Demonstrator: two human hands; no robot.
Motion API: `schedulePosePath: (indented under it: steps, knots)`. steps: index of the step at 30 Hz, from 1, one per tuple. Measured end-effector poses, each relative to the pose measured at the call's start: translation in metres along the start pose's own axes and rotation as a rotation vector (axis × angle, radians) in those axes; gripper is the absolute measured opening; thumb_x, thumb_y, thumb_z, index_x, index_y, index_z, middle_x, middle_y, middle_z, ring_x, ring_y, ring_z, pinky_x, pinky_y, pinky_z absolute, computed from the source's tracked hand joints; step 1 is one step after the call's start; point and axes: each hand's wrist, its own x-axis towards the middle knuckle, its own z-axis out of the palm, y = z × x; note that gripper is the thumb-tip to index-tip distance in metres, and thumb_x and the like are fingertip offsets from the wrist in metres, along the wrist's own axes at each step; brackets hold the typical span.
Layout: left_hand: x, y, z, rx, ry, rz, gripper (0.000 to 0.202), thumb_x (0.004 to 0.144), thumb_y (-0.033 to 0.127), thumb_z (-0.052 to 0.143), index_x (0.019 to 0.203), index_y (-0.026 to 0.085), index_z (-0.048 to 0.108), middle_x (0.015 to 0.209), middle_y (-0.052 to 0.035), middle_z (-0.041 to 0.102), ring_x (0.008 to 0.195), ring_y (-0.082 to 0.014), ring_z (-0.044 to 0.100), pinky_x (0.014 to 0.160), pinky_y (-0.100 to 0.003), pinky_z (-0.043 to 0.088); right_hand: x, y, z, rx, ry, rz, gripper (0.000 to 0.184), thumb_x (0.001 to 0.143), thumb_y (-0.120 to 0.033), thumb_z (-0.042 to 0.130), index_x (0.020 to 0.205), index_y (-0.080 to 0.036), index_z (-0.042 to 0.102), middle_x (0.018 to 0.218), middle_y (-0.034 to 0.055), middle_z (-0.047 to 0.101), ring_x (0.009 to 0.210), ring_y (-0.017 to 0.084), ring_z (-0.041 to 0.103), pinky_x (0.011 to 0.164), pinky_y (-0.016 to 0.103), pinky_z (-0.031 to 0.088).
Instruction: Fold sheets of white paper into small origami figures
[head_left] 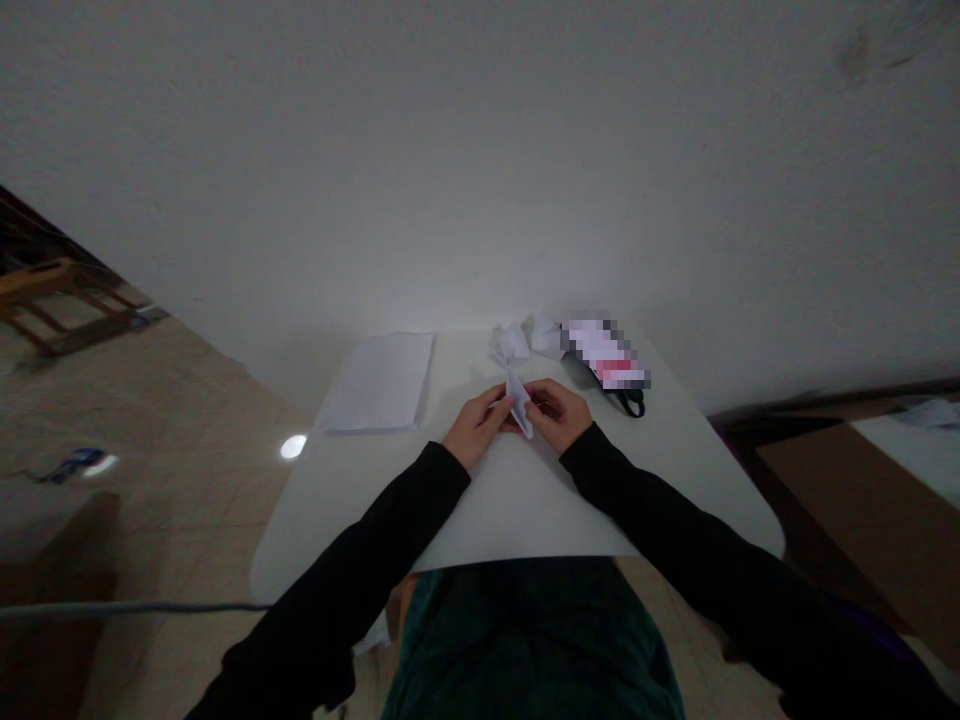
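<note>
A small folded piece of white paper [519, 402] is held upright over the middle of the table, pinched from both sides. On its left side my left hand [478, 424] is closed, thumb against the paper. From the right my right hand [559, 412] grips it, fingers bent and partly hidden behind the thumb. Just beyond my hands lies a folded white paper piece [511, 343], with another white paper piece [546, 336] to its right. A stack of white paper sheets [382, 382] rests flat to the left.
The white table [525, 510] has rounded front corners and stands against a grey wall [465, 170]. At its back right a phone-like object [604, 352], its screen blurred out, leans on a dark item with a black loop [634, 403]. A wooden stool [60, 290] stands far left.
</note>
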Motion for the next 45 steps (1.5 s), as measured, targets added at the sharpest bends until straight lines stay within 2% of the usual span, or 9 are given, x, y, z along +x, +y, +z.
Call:
schedulePosePath:
  steps: [6, 11, 20, 26, 29, 32, 34, 41, 45]
  knots:
    - [-0.001, 0.001, 0.001, 0.018, -0.009, 0.008, 0.044, 0.083, 0.044, 0.054, 0.114, 0.014, 0.059, 0.095, -0.0072, 0.065, 0.077, -0.0156, 0.062, 0.074, -0.031, 0.057, 0.004, 0.009, -0.003, -0.024, 0.023, 0.028, 0.02, 0.071, -0.031, 0.062, 0.087, -0.019, 0.062, 0.071, 0.0004, 0.064, 0.055, 0.012, 0.057, 0.054, 0.025, 0.047]
    - [-0.001, -0.002, -0.001, 0.019, 0.004, 0.015, 0.044, 0.084, 0.046, 0.051, 0.111, 0.012, 0.061, 0.093, -0.0079, 0.065, 0.073, -0.0139, 0.061, 0.072, -0.029, 0.056, 0.007, 0.011, -0.006, 0.088, 0.02, 0.116, 0.018, 0.068, -0.03, 0.064, 0.083, -0.02, 0.062, 0.064, -0.0012, 0.062, 0.048, 0.011, 0.054, 0.045, 0.025, 0.046]
    - [-0.001, -0.002, -0.004, -0.006, 0.057, 0.041, 0.048, 0.085, 0.05, 0.049, 0.112, 0.011, 0.058, 0.101, -0.0106, 0.064, 0.081, -0.0153, 0.061, 0.076, -0.029, 0.053, 0.01, 0.007, -0.007, 0.2, 0.06, 0.128, 0.018, 0.064, -0.033, 0.07, 0.075, -0.019, 0.064, 0.066, 0.0002, 0.064, 0.053, 0.014, 0.06, 0.053, 0.029, 0.053]
    - [0.001, -0.003, -0.009, -0.122, 0.101, 0.075, 0.033, 0.086, 0.042, 0.052, 0.101, 0.015, 0.062, 0.129, -0.0118, 0.051, 0.101, -0.0186, 0.058, 0.082, -0.03, 0.051, 0.01, 0.008, -0.008, 0.195, 0.071, -0.121, 0.01, 0.068, -0.024, 0.068, 0.078, -0.022, 0.07, 0.091, 0.0047, 0.064, 0.082, 0.017, 0.063, 0.073, 0.032, 0.054]
    - [0.002, -0.001, -0.01, -0.129, 0.12, 0.038, 0.032, 0.085, 0.043, 0.052, 0.097, 0.015, 0.063, 0.114, -0.0094, 0.059, 0.09, -0.0157, 0.06, 0.076, -0.028, 0.051, 0.009, 0.007, -0.008, 0.158, 0.081, -0.173, 0.011, 0.07, -0.019, 0.066, 0.078, -0.024, 0.072, 0.094, 0.0046, 0.062, 0.086, 0.016, 0.062, 0.074, 0.03, 0.053]
    - [0.002, 0.003, -0.01, 0.042, 0.166, 0.05, 0.03, 0.075, 0.037, 0.067, 0.095, 0.016, 0.062, 0.09, -0.0033, 0.063, 0.074, -0.0104, 0.059, 0.068, -0.022, 0.05, 0.007, 0.006, -0.007, 0.095, 0.093, -0.197, 0.014, 0.071, -0.017, 0.065, 0.08, -0.025, 0.073, 0.097, 0.0045, 0.061, 0.082, 0.014, 0.062, 0.062, 0.024, 0.052]
    - [0.002, 0.004, -0.009, 0.109, 0.18, 0.072, 0.032, 0.069, 0.032, 0.073, 0.093, 0.016, 0.061, 0.087, -0.0014, 0.062, 0.069, -0.0084, 0.057, 0.065, -0.02, 0.048, 0.006, 0.006, -0.006, 0.078, 0.097, -0.225, 0.017, 0.071, -0.015, 0.065, 0.08, -0.026, 0.074, 0.097, 0.0041, 0.061, 0.077, 0.012, 0.063, 0.057, 0.022, 0.05]
    - [0.001, 0.002, -0.009, 0.03, 0.042, 0.049, 0.032, 0.074, 0.029, 0.068, 0.101, 0.017, 0.055, 0.104, -0.005, 0.059, 0.082, -0.0136, 0.06, 0.072, -0.026, 0.052, 0.004, 0.007, -0.006, 0.074, 0.056, -0.271, 0.028, 0.07, -0.006, 0.061, 0.083, -0.027, 0.074, 0.099, 0.004, 0.06, 0.078, 0.013, 0.065, 0.059, 0.023, 0.05]
    - [0.0, 0.005, -0.01, 0.038, -0.036, 0.065, 0.034, 0.072, 0.023, 0.069, 0.102, 0.017, 0.054, 0.109, -0.0058, 0.056, 0.086, -0.0133, 0.059, 0.077, -0.027, 0.051, 0.004, 0.004, -0.008, 0.094, 0.018, -0.297, 0.032, 0.069, -0.002, 0.056, 0.082, -0.026, 0.074, 0.102, 0.0044, 0.059, 0.09, 0.016, 0.066, 0.071, 0.027, 0.054]
